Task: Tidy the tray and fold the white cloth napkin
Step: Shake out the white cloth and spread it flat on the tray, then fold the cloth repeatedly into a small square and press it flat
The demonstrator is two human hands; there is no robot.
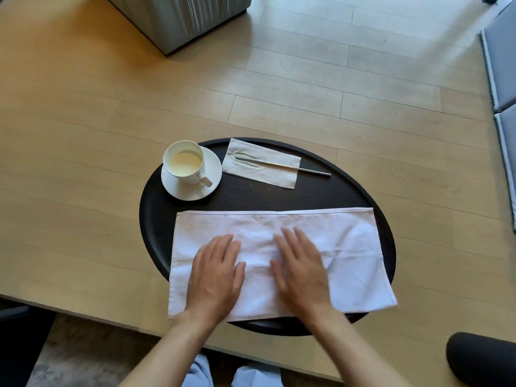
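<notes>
Lower centre of frame: left hand (216, 270) and right hand (300, 268), both spread flat, press the white cloth napkin (349, 247) on the tray (156, 219).

- The place looked like a lounge or hotel-style sitting room.
- A low pale wooden table (307, 88) carried a round black tray (156, 219).
- Beyond the table stood a grey upholstered seat (178, 18).
- Right of the table lay blue-grey cushions (502, 65).
- A cup (185, 163) on a saucer (192, 188) suggested drinks service.
</notes>
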